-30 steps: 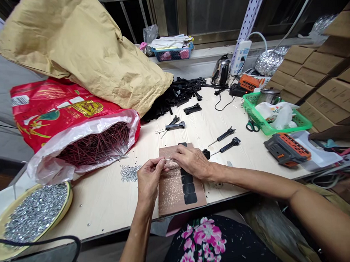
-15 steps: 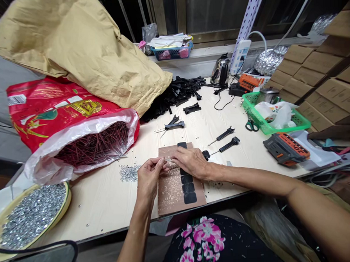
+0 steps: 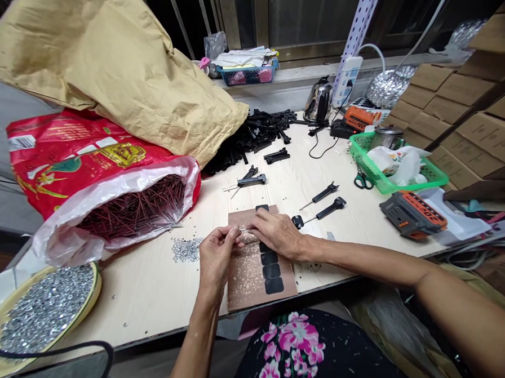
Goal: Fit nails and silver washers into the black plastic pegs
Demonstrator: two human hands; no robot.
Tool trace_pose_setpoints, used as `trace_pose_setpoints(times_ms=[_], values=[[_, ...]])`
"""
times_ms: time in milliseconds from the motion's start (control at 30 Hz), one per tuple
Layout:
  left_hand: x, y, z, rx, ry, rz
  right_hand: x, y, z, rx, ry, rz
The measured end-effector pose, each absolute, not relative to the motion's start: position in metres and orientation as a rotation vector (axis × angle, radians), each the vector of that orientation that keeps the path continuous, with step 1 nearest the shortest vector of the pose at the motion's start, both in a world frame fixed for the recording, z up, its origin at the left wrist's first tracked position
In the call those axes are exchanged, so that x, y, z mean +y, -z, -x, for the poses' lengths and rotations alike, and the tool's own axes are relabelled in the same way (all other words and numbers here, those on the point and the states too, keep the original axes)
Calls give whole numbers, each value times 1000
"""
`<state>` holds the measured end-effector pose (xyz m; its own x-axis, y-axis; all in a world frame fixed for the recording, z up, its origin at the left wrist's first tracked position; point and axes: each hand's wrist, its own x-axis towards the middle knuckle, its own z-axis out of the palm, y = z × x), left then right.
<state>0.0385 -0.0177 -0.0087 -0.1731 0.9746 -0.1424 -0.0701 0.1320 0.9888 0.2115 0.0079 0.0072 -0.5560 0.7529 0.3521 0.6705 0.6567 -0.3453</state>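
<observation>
Above a brown board (image 3: 244, 279) with a row of black rounded squares (image 3: 272, 271), my two hands meet fingertip to fingertip. My left hand (image 3: 217, 250) is closed in a pinch, and my right hand (image 3: 278, 233) pinches from the other side, its palm over the upper squares. A small pale, thin piece shows between the fingertips; its kind is too small to tell. Left of the board lies a patch of small shiny metal rings (image 3: 187, 250). Two black-handled pieces with thin metal shafts, one (image 3: 330, 208) nearer my right hand, lie to the right.
A red sack (image 3: 94, 158) of dark metal rods and a yellow bowl (image 3: 97, 287) of shiny small parts stand left. Black plastic parts (image 3: 270, 126) are heaped at the back. Right are a green basket (image 3: 400, 188), scissors (image 3: 363, 180), a battery pack (image 3: 412, 214) and stacked boxes (image 3: 464, 110).
Hardly anything differs. My left hand's fingers have shifted very slightly, and both hands stay pinched together over the board.
</observation>
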Motion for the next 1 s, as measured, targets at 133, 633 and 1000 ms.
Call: trace_pose_setpoints(times_ms=[133,633,1000], values=[[-18,9,-39,1372,-1261,-1007,7,-8,-212,-2403,-224,1116],[-15,2,-46,1294,-1172,-885,19,-7,-220,-2110,-942,1068],[-20,1,-42,1387,-1190,-876,35,5,-257,-2201,-570,1151]])
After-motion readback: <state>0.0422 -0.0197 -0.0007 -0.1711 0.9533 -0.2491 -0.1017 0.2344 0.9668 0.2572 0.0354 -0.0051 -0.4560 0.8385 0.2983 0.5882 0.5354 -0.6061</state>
